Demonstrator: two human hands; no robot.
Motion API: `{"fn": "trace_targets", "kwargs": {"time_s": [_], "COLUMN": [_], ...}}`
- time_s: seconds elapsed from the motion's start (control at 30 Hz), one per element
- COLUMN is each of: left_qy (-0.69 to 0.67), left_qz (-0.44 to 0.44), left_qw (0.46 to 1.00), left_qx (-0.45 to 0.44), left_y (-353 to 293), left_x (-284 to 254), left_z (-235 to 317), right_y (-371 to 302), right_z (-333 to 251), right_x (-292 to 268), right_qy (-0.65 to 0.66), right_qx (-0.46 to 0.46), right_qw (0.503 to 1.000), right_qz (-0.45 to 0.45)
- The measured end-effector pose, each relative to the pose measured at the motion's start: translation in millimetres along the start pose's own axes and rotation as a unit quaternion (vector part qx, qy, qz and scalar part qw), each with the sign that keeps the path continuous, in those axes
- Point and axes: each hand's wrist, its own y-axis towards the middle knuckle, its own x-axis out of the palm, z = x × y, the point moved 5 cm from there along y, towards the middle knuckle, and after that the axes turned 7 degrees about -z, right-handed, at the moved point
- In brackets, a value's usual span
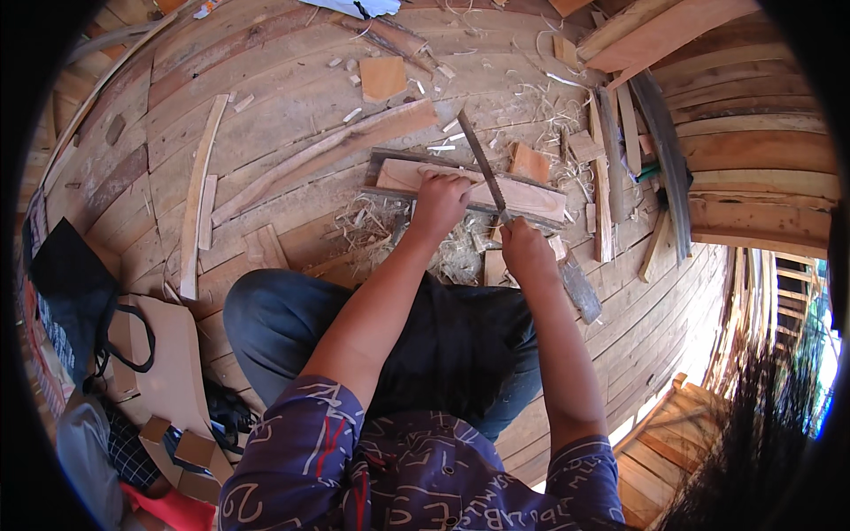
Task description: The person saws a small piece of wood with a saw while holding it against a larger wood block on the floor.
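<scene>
The person sits on a curved floor of wooden planks [266,115], knees drawn up in dark trousers, both bare forearms reaching forward over a short board [522,199]. The left hand [440,202] lies pressed on top of that board near its left end, fingers curled over the far edge — its grip is closed down on the wood, holding it flat. The right hand [524,246] is wrapped tight around the handle of a hand saw [482,164]; the handle itself is hidden inside the fist. The saw's thin blade runs up and away to the left from the fist, crossing the board at a slant, its tip pointing toward the far planks.

The board rests on a darker strip of wood, directly in front of the knees, with a heap of pale shavings [381,232] between it and the legs. A small square offcut [382,78] lies well beyond, and a long thin curved slat [197,199] lies off to the left. Several narrow sticks [611,168] are stacked just right of the board. At the lower left — beside the person's hip — sits a black bag [66,283].
</scene>
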Motion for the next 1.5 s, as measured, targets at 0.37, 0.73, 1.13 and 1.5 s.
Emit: {"fn": "trace_targets", "kwargs": {"time_s": [0.37,0.73,1.13,1.5], "left_qy": [-0.021,-0.024,-0.049,-0.048], "left_qz": [0.041,0.036,0.085,0.041], "left_qw": [0.999,0.999,0.995,0.997], "left_qx": [0.011,0.009,0.036,0.034], "left_y": [1.6,1.8,15.3,5.9], "left_x": [-4.7,-5.6,-32.4,-12.3], "left_z": [1.5,1.6,18.5,1.7], "right_y": [0.0,6.2,-13.6,5.3], "right_z": [5.9,1.7,-12.2,-1.0], "right_x": [9.2,3.4,-23.7,-2.8], "right_qy": [0.069,0.024,0.04,0.012], "right_qx": [-0.03,-0.016,0.025,0.005], "right_qw": [0.996,1.0,0.999,1.0], "right_qz": [0.037,-0.001,0.025,-0.017]}}
